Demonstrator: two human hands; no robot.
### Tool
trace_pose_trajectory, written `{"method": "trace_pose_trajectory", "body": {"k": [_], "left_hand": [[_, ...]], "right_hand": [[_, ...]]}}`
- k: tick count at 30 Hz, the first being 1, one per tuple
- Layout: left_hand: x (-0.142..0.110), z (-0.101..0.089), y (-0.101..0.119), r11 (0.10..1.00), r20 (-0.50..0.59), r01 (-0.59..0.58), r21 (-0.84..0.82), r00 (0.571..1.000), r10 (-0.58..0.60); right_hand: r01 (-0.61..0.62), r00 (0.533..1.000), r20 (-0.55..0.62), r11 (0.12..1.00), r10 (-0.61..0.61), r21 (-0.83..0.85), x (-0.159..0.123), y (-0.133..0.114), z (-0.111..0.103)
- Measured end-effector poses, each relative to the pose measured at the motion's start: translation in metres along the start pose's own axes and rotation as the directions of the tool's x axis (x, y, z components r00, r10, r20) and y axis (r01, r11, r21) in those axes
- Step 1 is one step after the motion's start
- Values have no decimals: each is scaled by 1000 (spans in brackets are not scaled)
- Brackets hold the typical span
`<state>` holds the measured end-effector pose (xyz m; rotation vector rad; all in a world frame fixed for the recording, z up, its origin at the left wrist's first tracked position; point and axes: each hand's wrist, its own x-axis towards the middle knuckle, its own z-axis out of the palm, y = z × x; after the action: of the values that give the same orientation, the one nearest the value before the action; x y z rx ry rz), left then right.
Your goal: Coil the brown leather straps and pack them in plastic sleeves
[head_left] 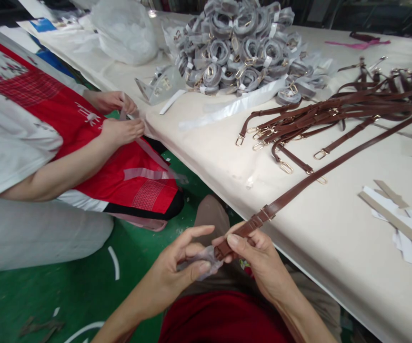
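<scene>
Right hand point(259, 267) of the wearer, pinching one end of a narrow brown leather strap point(309, 183) between thumb and bent fingers, just below a small metal-edged strap keeper point(267, 214). Left hand point(166, 276), fingers loosely parted, with thumb and fingertips gripping a crumpled piece of clear plastic film point(200, 263) against that strap end; the fingers hide whether the film wraps the leather. The strap rises from the hands, and its far part lies on a cream cloth-covered surface point(334, 228). It probably handles as light and supple, though it may be slightly stiff along its length; the firmest hold appears to be near the end, where the hands are.

Beyond it lie a loose bundle of brown leather straps with gold-coloured metal clasps point(334, 112), a heap of coiled straps in grey-white plastic wrapping point(237, 47), and white and tan paper scraps point(395, 224). To the left, a co-worker's hands point(116, 116), in a red and white patterned garment point(84, 162), pinch a strip of clear plastic film point(152, 159) at the edge of the surface, above a green floor point(20, 290).
</scene>
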<state>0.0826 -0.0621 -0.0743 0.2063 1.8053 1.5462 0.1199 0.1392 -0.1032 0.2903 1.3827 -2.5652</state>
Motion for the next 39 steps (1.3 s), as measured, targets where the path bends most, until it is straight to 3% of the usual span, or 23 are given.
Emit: {"method": "trace_pose_trajectory", "body": {"k": [4, 6, 7, 8, 10, 11, 12, 15, 17, 26, 32, 39], "left_hand": [[-1, -1, -4, 999, 31, -24, 35, 999, 23], [0, 1, -7, 995, -44, -50, 90, 998, 54], [1, 2, -8, 985, -131, -88, 147, 986, 108], [1, 4, -9, 964, -240, -137, 228, 952, 192], [1, 8, -10, 892, -427, -212, 399, 818, 386], [1, 10, -10, 861, -463, -223, 457, 767, 444], [0, 13, -10, 849, -463, -217, 482, 760, 456], [1, 22, -9, 891, -357, -143, 430, 880, 314], [3, 27, -9, 906, -340, -69, 417, 913, 227], [9, 32, -6, 949, -367, 40, 313, 927, 82], [14, 35, -8, 962, -393, 48, 270, 917, 64], [17, 38, -7, 981, -407, 82, 174, 913, -4]], "right_hand": [[-3, 999, -34, 1000, 4, 29, 1, 3, 0], [30, 996, -89, 1000, -31, -4, 1, 5, 0], [51, 991, -121, 998, -55, -38, 1, 5, 1], [72, 985, -154, 994, -84, -81, 1, 6, 1], [107, 969, -203, 980, -140, -165, -1, 7, 3], [121, 962, -217, 973, -163, -195, -2, 8, 5], [132, 958, -223, 967, -181, -218, -3, 9, 6], [159, 952, -213, 947, -222, -278, -5, 12, 10], [189, 945, -191, 921, -265, -340, -6, 14, 11], [219, 944, -135, 880, -300, -421, -7, 20, 8], [239, 936, -114, 840, -332, -487, -8, 25, 5], [232, 940, -118, 855, -319, -463, -6, 27, 3]]}}
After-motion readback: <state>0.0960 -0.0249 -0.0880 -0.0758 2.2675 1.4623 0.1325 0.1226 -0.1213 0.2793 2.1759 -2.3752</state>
